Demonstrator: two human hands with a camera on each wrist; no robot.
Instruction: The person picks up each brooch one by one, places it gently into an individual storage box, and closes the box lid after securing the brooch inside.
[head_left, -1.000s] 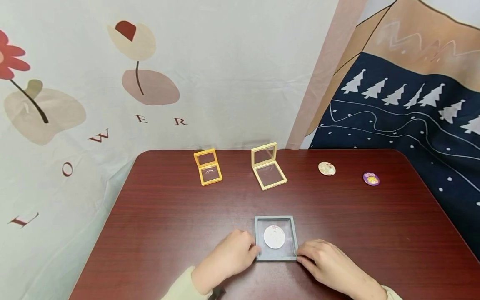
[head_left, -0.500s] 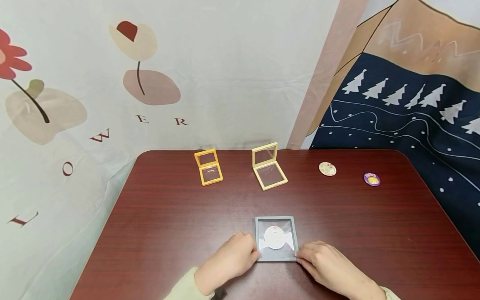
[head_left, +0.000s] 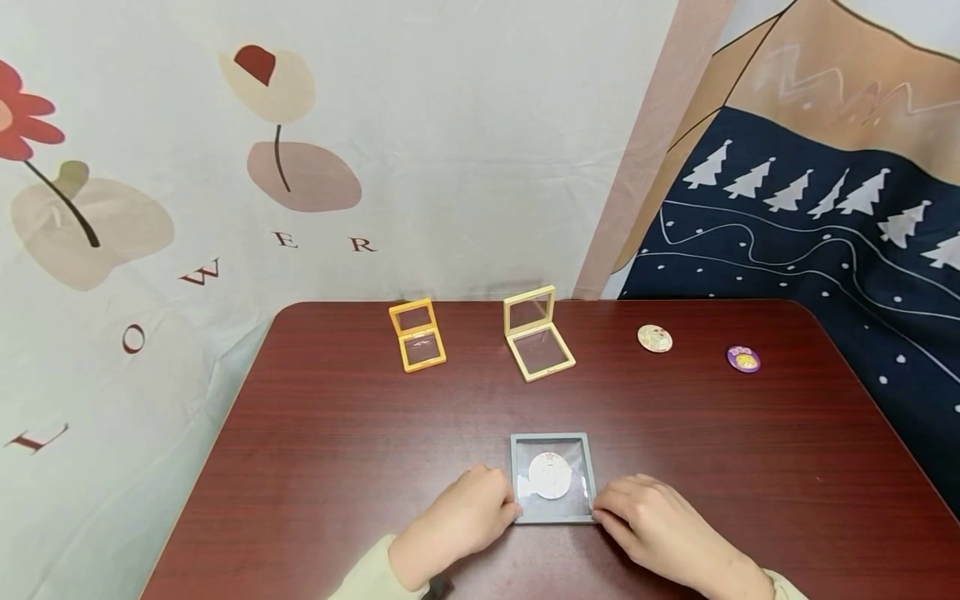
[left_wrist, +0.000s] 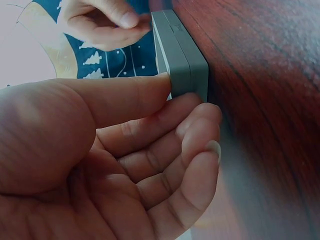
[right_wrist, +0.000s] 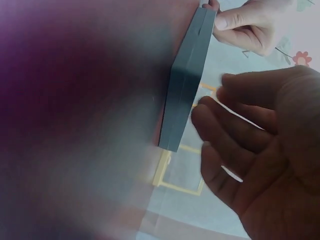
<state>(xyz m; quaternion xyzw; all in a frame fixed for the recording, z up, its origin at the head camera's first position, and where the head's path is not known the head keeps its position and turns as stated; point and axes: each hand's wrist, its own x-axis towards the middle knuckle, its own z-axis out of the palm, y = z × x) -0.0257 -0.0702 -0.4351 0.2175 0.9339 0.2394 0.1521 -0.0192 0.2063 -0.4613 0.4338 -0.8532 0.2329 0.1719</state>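
A square grey display case [head_left: 553, 437] with clear film lies closed on the table near the person, and a round white badge [head_left: 550, 476] shows inside it. My left hand [head_left: 480, 504] pinches the case's near left corner. In the left wrist view, that thumb [left_wrist: 135, 95] is on the upper face and the index finger is against the side. By the near right corner is my right hand [head_left: 648, 517]. The right wrist view shows its fingers [right_wrist: 230, 130] loosely bent and apart from the grey case [right_wrist: 186, 82], with nothing held.
At the back of the table [head_left: 337, 417] stand an orange case [head_left: 423, 363] and a larger pale yellow case [head_left: 550, 369], both with lids raised. To their right lie a cream round badge [head_left: 655, 338] and a purple one [head_left: 743, 359]. A printed cloth [head_left: 450, 150] hangs behind.
The right hand has shifted very slightly at the near right corner. A bright reflection on the grey case's film has faded since half a second ago. The left hand stays put.
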